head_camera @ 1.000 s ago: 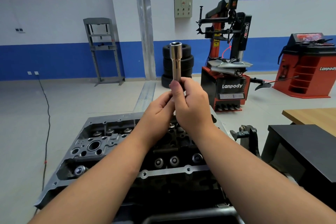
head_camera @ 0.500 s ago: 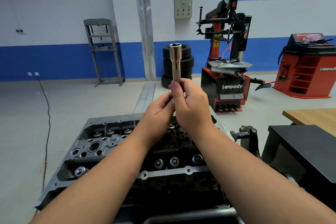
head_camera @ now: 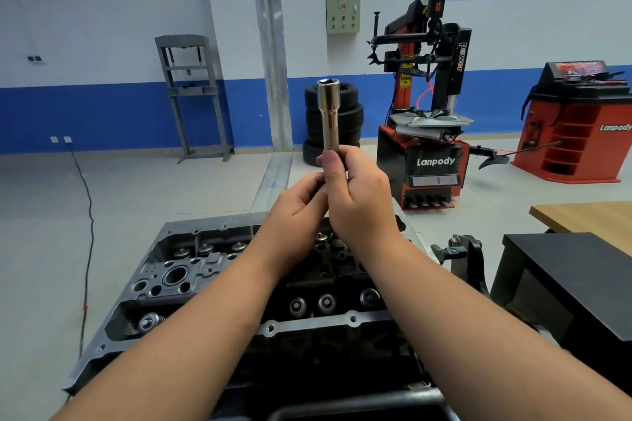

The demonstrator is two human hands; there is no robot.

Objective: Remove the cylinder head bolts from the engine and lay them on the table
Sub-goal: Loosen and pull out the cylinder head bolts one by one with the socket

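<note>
Engine [head_camera: 219,284] lies below both hands: right hand [head_camera: 362,202] grasps an upright socket [head_camera: 329,113]; left hand [head_camera: 297,205] fingers pinch its base.

You stand in a car workshop: a tyre changer [head_camera: 425,106] at centre right, stacked tyres [head_camera: 345,120] beside it, a wheel balancer [head_camera: 578,123] far right, an engine [head_camera: 212,270] at the bottom.
</note>
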